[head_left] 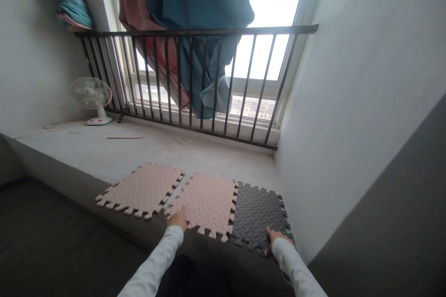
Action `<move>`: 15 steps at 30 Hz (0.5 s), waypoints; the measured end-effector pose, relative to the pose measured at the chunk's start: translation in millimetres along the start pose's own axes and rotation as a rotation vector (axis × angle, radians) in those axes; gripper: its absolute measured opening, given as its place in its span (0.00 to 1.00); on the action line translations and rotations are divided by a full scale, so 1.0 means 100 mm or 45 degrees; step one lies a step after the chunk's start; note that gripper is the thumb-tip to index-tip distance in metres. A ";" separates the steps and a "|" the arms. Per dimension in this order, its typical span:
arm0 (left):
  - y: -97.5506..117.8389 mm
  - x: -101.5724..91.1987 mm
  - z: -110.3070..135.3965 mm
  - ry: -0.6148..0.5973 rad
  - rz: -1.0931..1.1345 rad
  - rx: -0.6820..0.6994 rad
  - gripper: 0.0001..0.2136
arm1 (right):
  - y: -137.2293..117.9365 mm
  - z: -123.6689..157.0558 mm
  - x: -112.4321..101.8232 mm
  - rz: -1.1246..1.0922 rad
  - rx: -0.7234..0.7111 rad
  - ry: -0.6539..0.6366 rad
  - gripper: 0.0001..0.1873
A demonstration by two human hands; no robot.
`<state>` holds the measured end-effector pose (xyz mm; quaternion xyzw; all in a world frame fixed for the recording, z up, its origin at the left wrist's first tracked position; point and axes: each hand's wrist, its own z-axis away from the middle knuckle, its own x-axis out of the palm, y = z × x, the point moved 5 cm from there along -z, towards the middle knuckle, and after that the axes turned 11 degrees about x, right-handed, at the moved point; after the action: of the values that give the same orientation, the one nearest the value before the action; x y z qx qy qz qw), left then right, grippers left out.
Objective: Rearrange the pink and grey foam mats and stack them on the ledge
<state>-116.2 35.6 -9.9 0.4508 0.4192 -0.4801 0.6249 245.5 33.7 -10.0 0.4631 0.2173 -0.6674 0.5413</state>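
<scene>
Fan [91, 100]: far left on the ledge [104, 148], by the wall, well apart from the work. Stick [124, 138]: flat on the ledge, near the fan. Railing [188, 79]: along the window behind, curtains [195, 4] hanging over it. Loose pink mat [141, 190]: flat at the ledge's front edge, a narrow gap between it and the next mat, teeth not meshed. Middle pink mat [209, 202]: my left hand [177, 219] lies flat on its near left corner, fingers together, pressing down. Grey mat [258, 216]: interlocked with the middle mat along their shared edge, close to the right wall; my right hand [275, 240] grips its near edge, fingers curled over. Step in hand, as I judge it: seating the joined pair. The next move calls for sliding the loose mat right and aligning its teeth before pressing.
</scene>
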 end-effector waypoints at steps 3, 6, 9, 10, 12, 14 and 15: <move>0.08 -0.17 -0.04 0.057 -0.073 0.099 0.22 | 0.00 -0.01 0.01 -0.012 -0.007 0.010 0.50; 0.14 -0.49 -0.07 0.174 -0.157 0.184 0.20 | 0.00 -0.03 0.02 -0.035 -0.017 0.012 0.50; 0.12 -0.89 -0.06 0.335 -0.271 0.238 0.19 | 0.00 -0.05 0.02 -0.043 -0.025 0.010 0.50; 0.07 -1.02 -0.05 0.380 -0.302 0.236 0.18 | 0.01 -0.05 0.02 -0.042 -0.026 0.008 0.50; -0.13 -1.23 -0.02 0.437 -0.334 0.186 0.18 | 0.01 -0.05 0.02 -0.044 -0.031 -0.004 0.50; -0.46 -1.36 0.00 0.458 -0.329 0.089 0.19 | 0.00 -0.06 0.03 -0.059 -0.041 -0.012 0.50; -0.66 -1.40 0.00 0.459 -0.311 0.028 0.19 | 0.00 -0.07 0.03 -0.066 -0.041 -0.014 0.50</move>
<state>-206.9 57.7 113.3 0.4822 0.5704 -0.4683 0.4720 248.4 37.6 -15.9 0.4448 0.2368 -0.6802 0.5324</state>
